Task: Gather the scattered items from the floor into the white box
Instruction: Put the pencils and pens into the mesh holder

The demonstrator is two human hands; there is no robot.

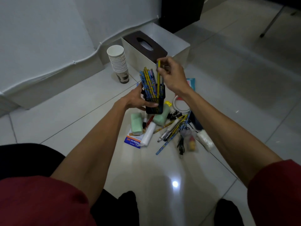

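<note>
My left hand (137, 99) grips a black mesh pencil holder (154, 105) full of blue and yellow pencils, held above the floor. My right hand (172, 74) pinches a yellow pencil (158, 79) whose lower end stands inside the holder. The white box (177, 46) stands behind, by the wall, with a brown tissue box (145, 45) resting in it. On the floor below lie loose pencils (172, 129), a marker (164, 135), two green packs (136, 123), binder clips (174, 114), a white roll (148, 135), a plaster packet (132, 141) and a white ring (181, 103).
A stack of paper cups (118, 62) stands left of the white box, by the wall. A black cable (181, 145), a small bagged item (191, 141) and a white tissue pack (205, 140) lie at the pile's right. A dark cabinet (180, 12) rises behind the box.
</note>
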